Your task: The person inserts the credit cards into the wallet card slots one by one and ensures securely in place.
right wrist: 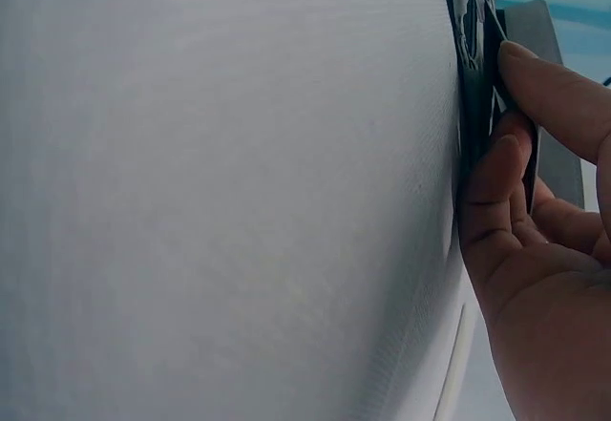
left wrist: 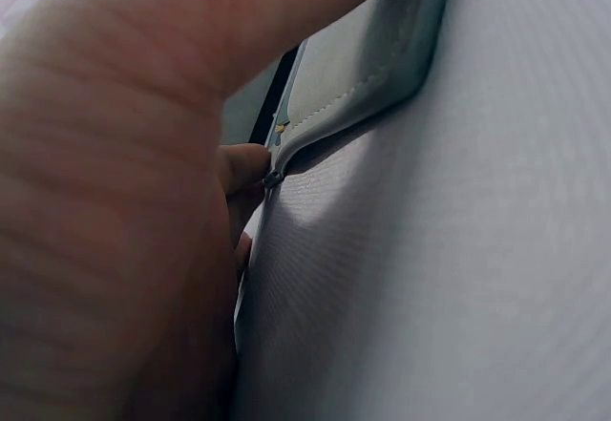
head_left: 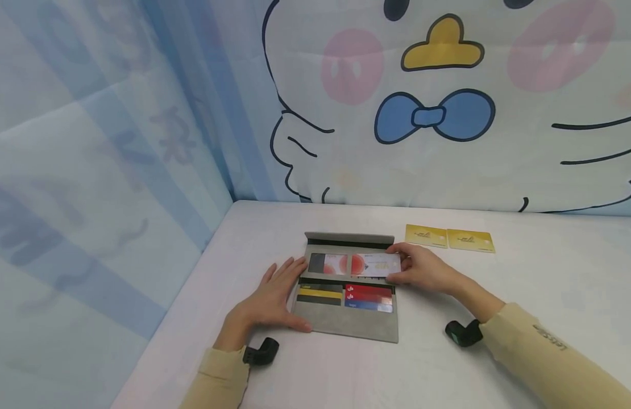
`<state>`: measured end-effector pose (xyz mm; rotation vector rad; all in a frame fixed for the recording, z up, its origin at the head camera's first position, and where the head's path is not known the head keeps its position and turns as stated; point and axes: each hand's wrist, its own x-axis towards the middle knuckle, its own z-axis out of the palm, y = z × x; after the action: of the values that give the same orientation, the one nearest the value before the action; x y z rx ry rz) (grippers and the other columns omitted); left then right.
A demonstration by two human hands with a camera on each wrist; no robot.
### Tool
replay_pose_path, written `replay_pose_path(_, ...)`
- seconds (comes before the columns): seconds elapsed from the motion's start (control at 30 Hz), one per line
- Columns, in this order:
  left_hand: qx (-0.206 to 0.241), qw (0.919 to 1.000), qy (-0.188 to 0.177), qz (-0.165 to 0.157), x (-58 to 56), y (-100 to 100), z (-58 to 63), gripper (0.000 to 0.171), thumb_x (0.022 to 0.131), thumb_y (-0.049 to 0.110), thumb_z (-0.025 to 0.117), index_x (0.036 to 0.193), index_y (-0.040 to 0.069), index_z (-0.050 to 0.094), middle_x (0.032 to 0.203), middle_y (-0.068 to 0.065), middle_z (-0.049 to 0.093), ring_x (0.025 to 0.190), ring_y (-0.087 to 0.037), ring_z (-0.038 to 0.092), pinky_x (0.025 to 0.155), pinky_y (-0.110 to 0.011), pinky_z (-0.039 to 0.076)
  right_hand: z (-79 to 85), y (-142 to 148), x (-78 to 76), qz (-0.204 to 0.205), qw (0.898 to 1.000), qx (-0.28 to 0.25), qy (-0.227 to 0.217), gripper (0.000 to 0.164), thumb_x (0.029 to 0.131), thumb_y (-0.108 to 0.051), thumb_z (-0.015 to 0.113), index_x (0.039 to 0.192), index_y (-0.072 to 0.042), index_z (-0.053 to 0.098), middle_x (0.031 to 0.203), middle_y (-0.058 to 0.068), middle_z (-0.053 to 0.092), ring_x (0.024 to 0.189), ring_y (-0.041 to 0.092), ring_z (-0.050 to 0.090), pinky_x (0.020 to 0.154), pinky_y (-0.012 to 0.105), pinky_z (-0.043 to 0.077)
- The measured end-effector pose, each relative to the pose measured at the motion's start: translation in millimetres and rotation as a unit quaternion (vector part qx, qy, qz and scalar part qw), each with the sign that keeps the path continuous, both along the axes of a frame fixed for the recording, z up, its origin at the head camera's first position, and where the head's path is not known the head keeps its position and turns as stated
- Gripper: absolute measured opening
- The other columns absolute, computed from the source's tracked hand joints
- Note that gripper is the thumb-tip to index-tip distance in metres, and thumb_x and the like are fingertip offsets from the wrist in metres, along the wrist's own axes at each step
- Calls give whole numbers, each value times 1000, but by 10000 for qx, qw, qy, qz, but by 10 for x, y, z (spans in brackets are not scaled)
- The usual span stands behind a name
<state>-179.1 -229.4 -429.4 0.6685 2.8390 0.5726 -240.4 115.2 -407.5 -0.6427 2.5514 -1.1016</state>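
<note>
A grey card wallet (head_left: 344, 325) lies unfolded on the table, its far flap tilted up. My right hand (head_left: 427, 269) pinches a white card with a red circle (head_left: 379, 265) at the upper pocket's right side; in the right wrist view, thumb and fingers (right wrist: 544, 87) close on its edge. Spread along the wallet's left side, my left hand (head_left: 272, 299) touches it with extended fingers, the thumb near the front edge. A pink-and-grey card (head_left: 329, 263) sits in the upper pocket. Lower down are dark cards with a yellow stripe (head_left: 320, 294) and red and blue cards (head_left: 368, 297).
Two yellow cards (head_left: 426, 235) lie side by side behind my right hand. The white table (head_left: 448, 363) ends at a printed cloth backdrop (head_left: 433, 176) behind and a blue-white curtain (head_left: 90, 199) on the left. A black wrist camera (head_left: 464, 333) sits by the right sleeve.
</note>
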Motion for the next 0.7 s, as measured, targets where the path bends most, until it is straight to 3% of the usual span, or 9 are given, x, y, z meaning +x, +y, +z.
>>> replay_pose_path(0.3, 127, 9999, 34, -105, 10, 21, 23, 121, 57, 72, 71, 149, 14, 19, 154, 0, 16, 141, -19, 4, 111, -45, -3, 7, 32, -5, 170, 9998, 38, 29, 59, 77, -26, 78, 123, -1, 52, 78, 5, 49, 72, 18, 48, 57, 26, 39)
replay_pose_path(0.7, 92, 9999, -41, -37, -2, -3, 23, 121, 56, 73, 70, 150, 16, 18, 155, 3, 15, 141, -15, 1, 111, -42, -5, 25, -136, -6, 163, 9993, 146, 287, 59, 78, -27, 77, 124, 0, 52, 75, 2, 51, 70, 16, 48, 58, 26, 39)
